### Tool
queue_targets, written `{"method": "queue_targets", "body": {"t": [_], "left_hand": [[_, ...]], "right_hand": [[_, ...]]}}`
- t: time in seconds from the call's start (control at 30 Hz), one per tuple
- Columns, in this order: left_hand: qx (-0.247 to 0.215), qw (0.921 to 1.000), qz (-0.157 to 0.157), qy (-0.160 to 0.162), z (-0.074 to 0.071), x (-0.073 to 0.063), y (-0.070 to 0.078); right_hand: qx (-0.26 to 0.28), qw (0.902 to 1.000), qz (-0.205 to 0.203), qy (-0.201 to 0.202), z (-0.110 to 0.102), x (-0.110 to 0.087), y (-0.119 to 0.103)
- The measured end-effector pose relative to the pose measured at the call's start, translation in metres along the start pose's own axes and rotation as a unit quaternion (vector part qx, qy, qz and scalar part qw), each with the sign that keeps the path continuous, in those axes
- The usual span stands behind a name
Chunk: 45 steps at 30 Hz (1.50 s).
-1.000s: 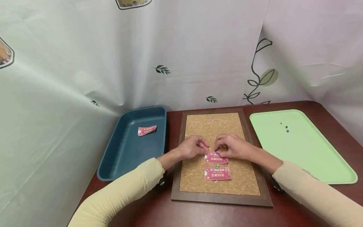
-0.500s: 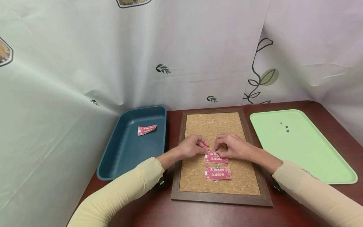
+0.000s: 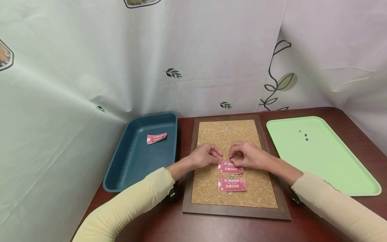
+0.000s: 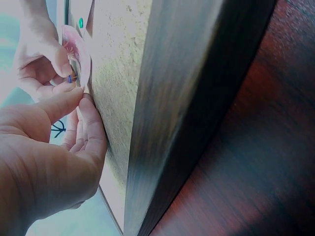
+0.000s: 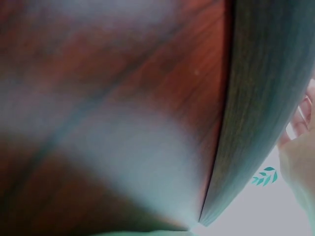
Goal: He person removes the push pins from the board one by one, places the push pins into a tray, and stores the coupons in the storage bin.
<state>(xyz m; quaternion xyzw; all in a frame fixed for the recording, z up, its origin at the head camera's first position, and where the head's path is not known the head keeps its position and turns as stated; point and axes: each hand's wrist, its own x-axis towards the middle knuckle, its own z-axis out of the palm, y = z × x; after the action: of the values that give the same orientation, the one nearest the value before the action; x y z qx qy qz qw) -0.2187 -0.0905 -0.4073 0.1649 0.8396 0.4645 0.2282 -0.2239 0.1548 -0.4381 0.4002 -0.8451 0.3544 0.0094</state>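
Observation:
My left hand (image 3: pixel 207 156) pinches the upper left edge of a pink coupon (image 3: pixel 230 169) between thumb and forefinger. A blue push pin (image 4: pixel 70 78) is held in the fingertips of my right hand (image 3: pixel 248 155), over the top edge of that coupon. In the left wrist view the coupon bends up off the cork. Below it on the framed cork board (image 3: pixel 207 195) lies a second pink coupon (image 3: pixel 232 185), with a green push pin (image 3: pixel 231 177) at its top edge. The right wrist view catches only part of a hand at its right edge.
A dark blue tray (image 3: pixel 130 171) at the left contains pink coupons (image 3: pixel 156 138). On the right, a light green tray (image 3: pixel 329 161) holds a few small pins (image 3: pixel 306 139). Behind the dark red table (image 3: pixel 181 228) hangs a pale patterned curtain (image 3: pixel 196 50).
Both hands stay nearly in place over the upper coupon. The right fingers and the blue push pin have risen very slightly.

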Motion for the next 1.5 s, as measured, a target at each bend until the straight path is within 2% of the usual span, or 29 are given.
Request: {"method": "queue_targets", "body": {"t": [0.53, 0.73, 0.83, 1.0, 1.17, 1.33, 1.5], "left_hand": [[-0.005, 0.9999, -0.01, 0.009, -0.004, -0.003, 0.009], [0.02, 0.9995, -0.007, 0.024, -0.012, -0.008, 0.018], [0.045, 0.9982, 0.012, 0.037, -0.019, -0.011, 0.022], [0.079, 0.9933, 0.048, 0.07, -0.03, -0.017, 0.027], [0.069, 0.9914, 0.061, 0.093, -0.045, -0.023, 0.031], [0.067, 0.9876, 0.076, 0.12, -0.067, -0.032, 0.034], [0.081, 0.9798, 0.077, 0.166, -0.096, -0.042, 0.031]], "right_hand": [[0.039, 0.9979, 0.016, 0.049, -0.007, -0.006, -0.011], [0.031, 0.9964, 0.017, 0.077, -0.016, -0.007, -0.015], [0.021, 0.995, 0.007, 0.097, -0.022, -0.01, -0.015], [0.009, 0.9909, -0.004, 0.134, -0.033, -0.015, -0.015], [-0.001, 0.9867, -0.007, 0.162, -0.047, -0.023, -0.016], [-0.024, 0.9833, 0.011, 0.18, -0.061, -0.035, -0.017], [-0.05, 0.9779, 0.029, 0.201, -0.073, -0.049, -0.015]]}}
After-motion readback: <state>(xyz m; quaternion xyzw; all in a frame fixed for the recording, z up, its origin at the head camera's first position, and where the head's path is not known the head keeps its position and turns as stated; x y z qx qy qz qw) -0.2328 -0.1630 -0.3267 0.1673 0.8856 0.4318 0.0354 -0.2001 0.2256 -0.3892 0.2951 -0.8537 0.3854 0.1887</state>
